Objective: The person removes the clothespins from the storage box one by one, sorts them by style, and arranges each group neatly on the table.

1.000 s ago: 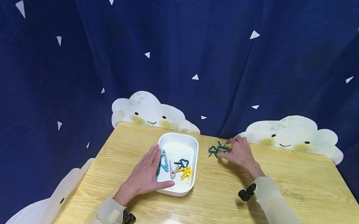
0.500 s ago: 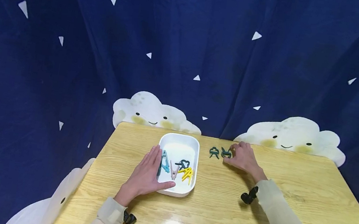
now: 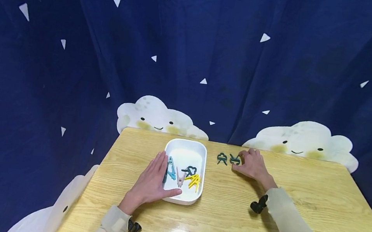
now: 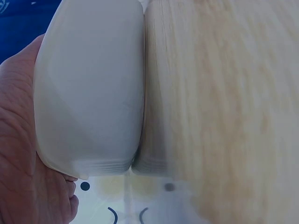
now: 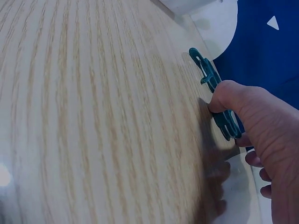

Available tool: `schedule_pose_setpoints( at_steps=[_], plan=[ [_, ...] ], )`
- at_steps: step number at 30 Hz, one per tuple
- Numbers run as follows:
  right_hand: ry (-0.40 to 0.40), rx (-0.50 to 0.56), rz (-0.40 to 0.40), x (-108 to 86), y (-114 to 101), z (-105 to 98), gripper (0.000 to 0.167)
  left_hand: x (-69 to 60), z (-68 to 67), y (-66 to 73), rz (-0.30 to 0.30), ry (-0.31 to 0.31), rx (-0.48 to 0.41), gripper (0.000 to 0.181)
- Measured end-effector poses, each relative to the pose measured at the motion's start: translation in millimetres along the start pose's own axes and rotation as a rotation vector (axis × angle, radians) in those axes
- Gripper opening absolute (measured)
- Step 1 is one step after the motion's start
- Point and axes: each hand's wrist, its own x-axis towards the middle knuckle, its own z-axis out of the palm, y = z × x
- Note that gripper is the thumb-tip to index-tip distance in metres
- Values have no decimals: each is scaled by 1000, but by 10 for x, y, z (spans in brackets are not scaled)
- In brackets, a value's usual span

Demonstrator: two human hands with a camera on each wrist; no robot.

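In the head view my left hand (image 3: 149, 181) lies with straight fingers along the left side of a white plastic box (image 3: 186, 151), thumb across its near end. The left wrist view has that palm against the box wall (image 4: 88, 93). At the table's far side my right hand (image 3: 255, 167) pinches a dark green spring clip (image 3: 234, 160) between thumb and finger, low at the tabletop. A matching green clip (image 3: 222, 159) lies just left of it. In the right wrist view the thumb partly hides the held clip (image 5: 226, 123).
Inside the box are light blue clips (image 3: 171, 169), a pink clip (image 3: 180, 178), yellow clips (image 3: 194, 181) and a dark green clip (image 3: 191, 170). The wooden table (image 3: 263, 228) ends at a dark blue curtain (image 3: 194, 54) with white clouds.
My right hand has shifted slightly right and nearer with the green clip, which now sits level beside the other one. My left hand has stayed at the box.
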Motion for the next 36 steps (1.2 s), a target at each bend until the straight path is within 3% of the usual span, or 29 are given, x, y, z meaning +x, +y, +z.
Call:
schedule_pose_setpoints(
  at_steps=[12,17,22,29,36],
  plan=[
    [-8,6,-7,-25,6,-17,70,7,16,1,-5,7,-11,137],
    [57,38,-23,-16,-75,-29,75,11,12,5,0,15,-9,137],
    [112,49,-99,51,-355,-107,66,10,10,5,6,26,-5,137],
    [91,45,-177,136,-835,-204,52,14,9,1,-4,3,-7,137],
    [75,41,-229,150,-1101,-182,45,8,6,0,-9,5,-23,137]
  ],
)
